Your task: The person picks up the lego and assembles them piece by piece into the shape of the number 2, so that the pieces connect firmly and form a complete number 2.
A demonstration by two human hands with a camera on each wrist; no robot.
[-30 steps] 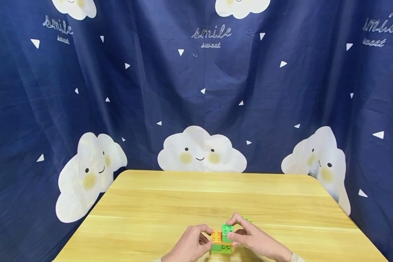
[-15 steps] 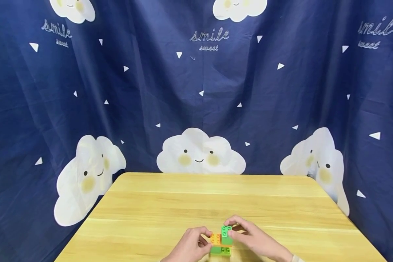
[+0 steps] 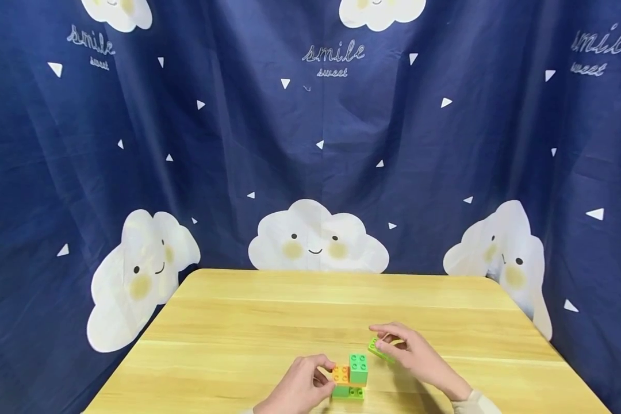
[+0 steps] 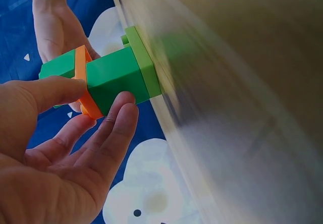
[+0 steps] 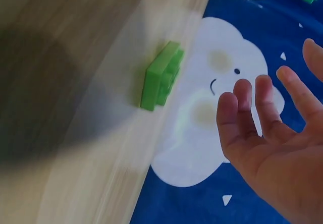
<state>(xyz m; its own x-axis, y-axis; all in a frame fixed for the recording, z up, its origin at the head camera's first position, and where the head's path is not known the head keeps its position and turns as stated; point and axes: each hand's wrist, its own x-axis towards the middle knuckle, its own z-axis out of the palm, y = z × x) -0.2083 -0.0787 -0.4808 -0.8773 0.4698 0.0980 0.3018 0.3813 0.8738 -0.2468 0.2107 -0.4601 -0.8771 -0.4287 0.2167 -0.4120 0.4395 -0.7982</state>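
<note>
On the wooden table (image 3: 269, 316), a block stack (image 3: 353, 379) is held by the left hand (image 3: 299, 386), its grip closed on the left end of the orange plate (image 3: 340, 374). The lower green block (image 4: 113, 80) is touched by a fingertip. The stack is topped at right by the upper green block (image 3: 359, 369). Beyond the stack and to its right, a loose lime plate (image 5: 157, 77) lies near the right hand (image 3: 418, 357), whose grip is relaxed, fingers apart from the plate. Beyond the stack, a wide stretch of wood is bounded by the far edge; behind it, blue cloth (image 3: 310, 126) is hung.
</note>
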